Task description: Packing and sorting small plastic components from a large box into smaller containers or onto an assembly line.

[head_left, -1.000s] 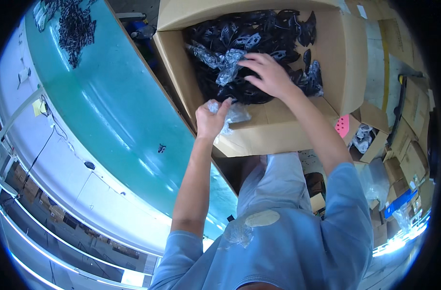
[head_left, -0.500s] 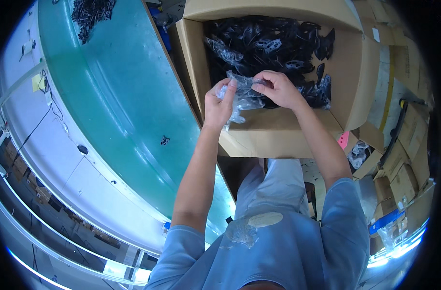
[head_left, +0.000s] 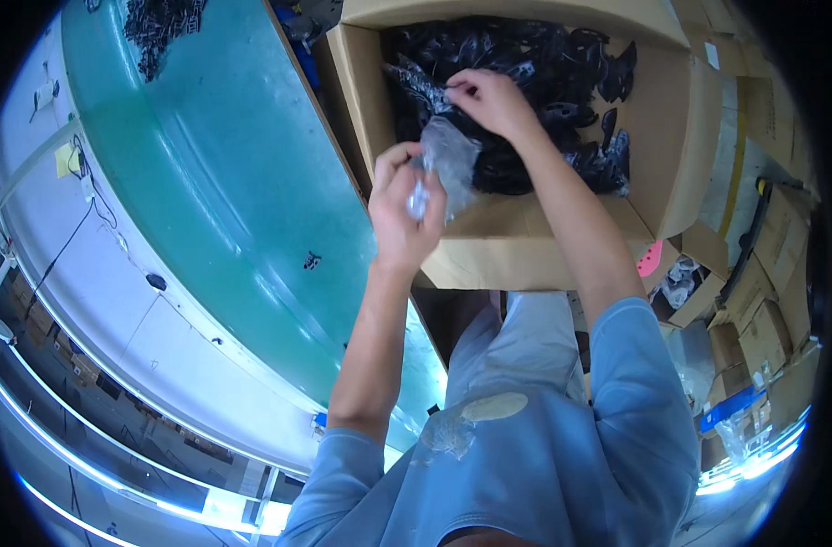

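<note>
A crumpled clear plastic bag (head_left: 451, 157) hangs over the near left part of a large cardboard box, with my left hand (head_left: 403, 205) closed on its left edge. My right hand (head_left: 493, 102) is higher up, over the box, with its thumb and fingers pinched together. Whatever is in that pinch is too small to make out. Beside its fingertips lies a plastic-wrapped bundle (head_left: 421, 84). Beneath both hands, many black curved plastic parts (head_left: 544, 68) fill much of the cardboard box (head_left: 676, 137).
Left of the box runs a long green work surface (head_left: 225, 182), with a heap of small black parts (head_left: 161, 32) at its far end and a small dark piece (head_left: 312, 261) nearer. More cardboard boxes (head_left: 767, 301) stand at the right, one holding clear plastic (head_left: 678, 281).
My right hand has left the bag and moved up and left, toward the wrapped bundle. My left hand keeps the bag, which now hangs more spread out and slightly lower.
</note>
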Demonstrator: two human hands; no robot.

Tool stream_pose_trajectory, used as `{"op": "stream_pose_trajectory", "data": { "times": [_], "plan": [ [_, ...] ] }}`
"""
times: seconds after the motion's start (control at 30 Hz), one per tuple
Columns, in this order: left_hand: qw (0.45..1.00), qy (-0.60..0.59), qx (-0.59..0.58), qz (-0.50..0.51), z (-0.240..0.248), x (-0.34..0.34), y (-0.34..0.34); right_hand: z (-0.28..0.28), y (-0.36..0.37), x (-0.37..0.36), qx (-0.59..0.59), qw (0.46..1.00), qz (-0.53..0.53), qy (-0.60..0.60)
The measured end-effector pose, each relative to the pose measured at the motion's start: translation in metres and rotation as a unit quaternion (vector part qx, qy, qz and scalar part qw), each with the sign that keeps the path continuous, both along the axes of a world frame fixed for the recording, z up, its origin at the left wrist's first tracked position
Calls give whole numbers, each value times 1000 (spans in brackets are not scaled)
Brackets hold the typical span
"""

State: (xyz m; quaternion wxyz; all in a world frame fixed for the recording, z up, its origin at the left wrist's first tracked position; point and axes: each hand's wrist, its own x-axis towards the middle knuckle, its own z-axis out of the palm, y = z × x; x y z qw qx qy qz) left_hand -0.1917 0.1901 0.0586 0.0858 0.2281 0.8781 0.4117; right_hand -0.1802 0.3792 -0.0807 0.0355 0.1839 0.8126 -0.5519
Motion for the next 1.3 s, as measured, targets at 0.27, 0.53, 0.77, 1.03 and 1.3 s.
{"op": "stream_pose_trajectory", "data": {
  "times": [0.27,0.53,0.77,1.03,1.3],
  "plan": [
    [902,-425,5,73,13,20,-26,-32,-35,-11,138,989,-49,-23],
    [938,-318,44,132,-17,-13,-18,65,4,63,-229,970,-42,-64],
    [923,-357,-73,-122,0,-38,11,77,13,103,-319,944,42,-67],
    [988,-100,-10,-113,33,-12,28,38,137,183,214,960,-14,-182],
    [988,-153,5,-1,22,-9,5,-2,130,198,306,916,101,-239]
  ]
}}
